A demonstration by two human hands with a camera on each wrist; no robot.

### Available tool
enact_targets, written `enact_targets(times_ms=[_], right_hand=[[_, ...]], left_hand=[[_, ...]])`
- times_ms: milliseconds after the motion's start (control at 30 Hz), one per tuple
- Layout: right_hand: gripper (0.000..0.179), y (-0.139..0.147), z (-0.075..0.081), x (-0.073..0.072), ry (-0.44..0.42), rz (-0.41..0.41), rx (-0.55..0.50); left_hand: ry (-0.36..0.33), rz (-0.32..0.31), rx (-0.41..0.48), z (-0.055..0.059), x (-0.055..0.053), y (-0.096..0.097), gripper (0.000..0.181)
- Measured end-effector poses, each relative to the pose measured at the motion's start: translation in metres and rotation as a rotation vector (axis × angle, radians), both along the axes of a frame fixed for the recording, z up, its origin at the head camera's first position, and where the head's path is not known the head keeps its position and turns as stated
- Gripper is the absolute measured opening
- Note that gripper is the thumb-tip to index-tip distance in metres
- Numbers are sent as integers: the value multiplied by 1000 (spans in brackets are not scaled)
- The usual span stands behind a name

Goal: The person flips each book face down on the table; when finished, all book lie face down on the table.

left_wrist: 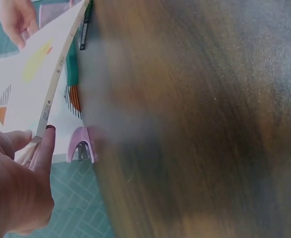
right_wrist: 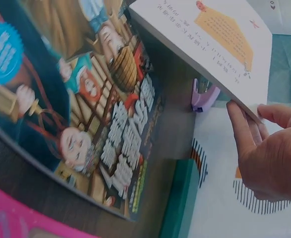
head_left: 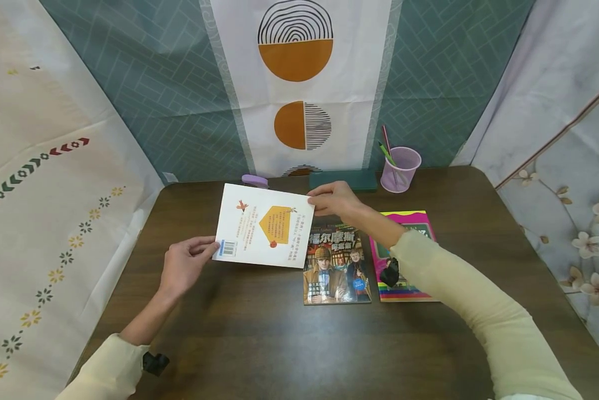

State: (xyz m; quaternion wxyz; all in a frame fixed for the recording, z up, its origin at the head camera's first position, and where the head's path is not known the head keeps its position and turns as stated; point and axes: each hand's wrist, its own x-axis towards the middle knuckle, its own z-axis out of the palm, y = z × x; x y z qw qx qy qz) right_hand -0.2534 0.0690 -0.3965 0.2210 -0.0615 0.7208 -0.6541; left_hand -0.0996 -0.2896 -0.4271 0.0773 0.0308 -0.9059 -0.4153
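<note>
Note the white book [head_left: 265, 226], back cover up, raised above the dark wooden table [head_left: 249, 339] — pinched at the near left corner by the left hand [head_left: 185, 262] and at the far right corner by the right hand [head_left: 336, 199]. Compare the Sherlock Holmes book [head_left: 336, 272], flat beside the pink-bordered book [head_left: 382, 250], and the lavender pen cup [head_left: 401, 172], farther back.

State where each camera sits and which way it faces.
Head: on the head, facing forward and down at the white book; left hand, right hand and sleeved arms show.
Left wrist: on that wrist, facing the white book's edge and tabletop; both hands show.
Right wrist: on that wrist, facing the illustrated book and white book; right hand alone shows.
Both wrist views share the white book.
</note>
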Motion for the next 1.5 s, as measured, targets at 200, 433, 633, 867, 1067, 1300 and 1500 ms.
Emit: enact_targets(times_ms=[200,433,633,867,1067,1300,1500], right_hand=[[31,-10,3,-6,14,-37,4],[27,-20,-5,-11,67,-78,39],[24,-27,-21,-19,168,-97,110],[23,-38,-37,-25,283,-105,161],[19,-49,-45,-26,412,-106,277],[22,-58,-58,-28,447,-109,325],[27,-62,-69,-29,434,-97,346]], left_hand=[[-84,-7,93,-3,0,-2,37],[-144,-1,103,-14,2,1,36],[-157,5,39,-26,4,8,30],[-98,5,-80,-40,9,13,26],[-50,-5,-167,-46,12,17,27],[-4,-21,-251,-49,14,20,34],[18,-40,-297,-50,15,24,37]])
